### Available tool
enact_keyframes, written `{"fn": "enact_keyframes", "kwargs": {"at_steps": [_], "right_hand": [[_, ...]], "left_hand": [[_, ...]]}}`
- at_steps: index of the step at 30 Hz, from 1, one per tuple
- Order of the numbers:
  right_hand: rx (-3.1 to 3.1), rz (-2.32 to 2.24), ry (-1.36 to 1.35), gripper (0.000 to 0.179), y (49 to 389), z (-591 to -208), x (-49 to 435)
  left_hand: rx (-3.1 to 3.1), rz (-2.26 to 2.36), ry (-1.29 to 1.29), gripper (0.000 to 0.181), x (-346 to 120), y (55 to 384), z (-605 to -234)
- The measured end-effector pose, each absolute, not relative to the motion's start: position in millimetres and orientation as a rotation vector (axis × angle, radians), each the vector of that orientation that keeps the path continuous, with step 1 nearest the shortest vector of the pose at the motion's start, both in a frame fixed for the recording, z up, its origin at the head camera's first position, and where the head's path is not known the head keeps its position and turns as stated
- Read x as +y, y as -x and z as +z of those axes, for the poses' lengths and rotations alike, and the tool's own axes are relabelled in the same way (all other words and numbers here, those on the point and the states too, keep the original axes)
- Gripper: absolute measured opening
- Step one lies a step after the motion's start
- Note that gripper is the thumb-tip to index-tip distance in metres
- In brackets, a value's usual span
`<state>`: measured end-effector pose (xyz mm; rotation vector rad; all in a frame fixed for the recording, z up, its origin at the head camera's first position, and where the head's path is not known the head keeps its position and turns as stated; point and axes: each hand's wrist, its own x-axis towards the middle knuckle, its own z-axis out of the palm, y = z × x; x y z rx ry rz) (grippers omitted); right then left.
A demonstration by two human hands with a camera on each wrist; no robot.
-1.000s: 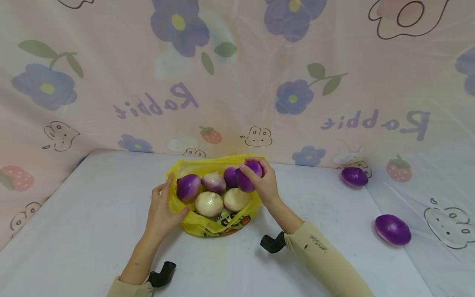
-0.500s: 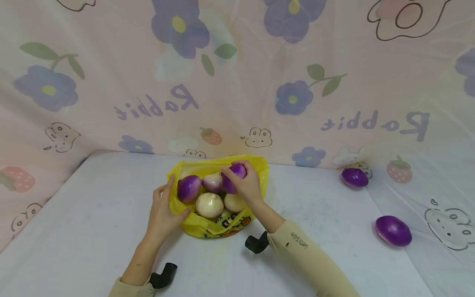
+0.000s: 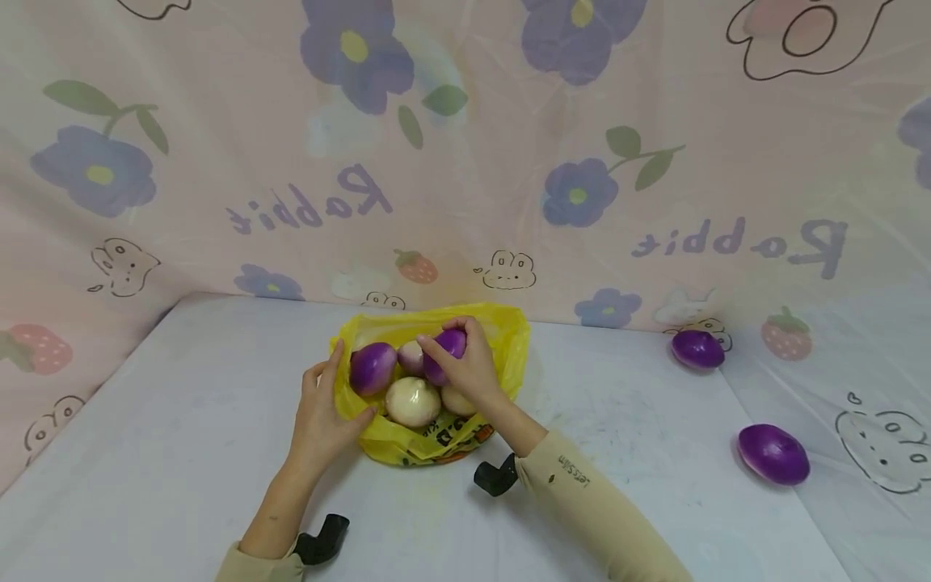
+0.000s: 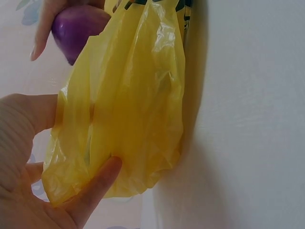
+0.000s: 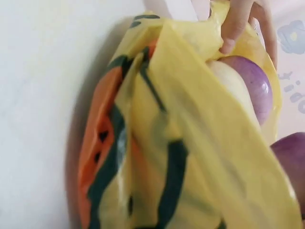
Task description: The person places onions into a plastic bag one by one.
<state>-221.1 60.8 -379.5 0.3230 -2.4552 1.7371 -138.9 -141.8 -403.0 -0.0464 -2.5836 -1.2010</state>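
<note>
Pale pink cloth (image 3: 465, 162), printed with blue flowers (image 3: 579, 191), hangs behind my yellow bag (image 3: 385, 443), and a white tabletop (image 3: 182, 420) spreads beneath the bag and out to both sides of it. The bag's mouth faces up, spread wide, its longer way running left to right between my hands.

At the bag's left end, my left hand (image 3: 320, 412) grips the plastic, thumb and fingers curved round it. Over the bag's mouth, just right of its middle, my right hand (image 3: 471, 368) grips a purple bulb (image 3: 435, 372), the thumb lying across its face. What matters most, I judge, is how that bulb sits to the bag: it is within the outline of the mouth, its long axis looking to slant from far rim to near rim, across the bag's length. My left hand stays apart from it. I cannot tell whether it touches what lies below.

Inside the bag, a second purple bulb (image 3: 374, 369) sits at the left, a pale purple bulb (image 3: 410, 356) beside the gripped one, a white bulb (image 3: 412, 402) toward the near rim, and another white bulb (image 3: 455, 402) right of that, partly hidden by my right hand. Well right of the bag lie a farther loose bulb (image 3: 697, 349) and a nearer loose bulb (image 3: 773, 454); my right hand is closer to both.
</note>
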Motion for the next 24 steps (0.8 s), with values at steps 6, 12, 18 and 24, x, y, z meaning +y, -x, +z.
{"fn": "enact_keyframes", "kwargs": {"at_steps": [6, 12, 18, 24], "right_hand": [[-2.456, 1.661, -0.446, 0.030, 220.9, -381.4, 69.8], [-2.598, 1.524, -0.478, 0.040, 215.3, -374.4, 86.7], [-2.711, 1.504, -0.551, 0.043, 214.0, -367.5, 100.9], [-2.726, 1.586, -0.642, 0.047, 220.4, -368.0, 104.0]], "left_hand": [[-2.586, -1.204, 0.038, 0.098, -142.1, 139.2, -404.4], [-2.601, -1.210, 0.027, 0.098, -141.9, 138.5, -404.0], [-2.600, -1.203, 0.032, 0.098, -143.0, 139.5, -405.0], [-2.601, -1.211, 0.028, 0.098, -143.7, 139.9, -405.6]]}}
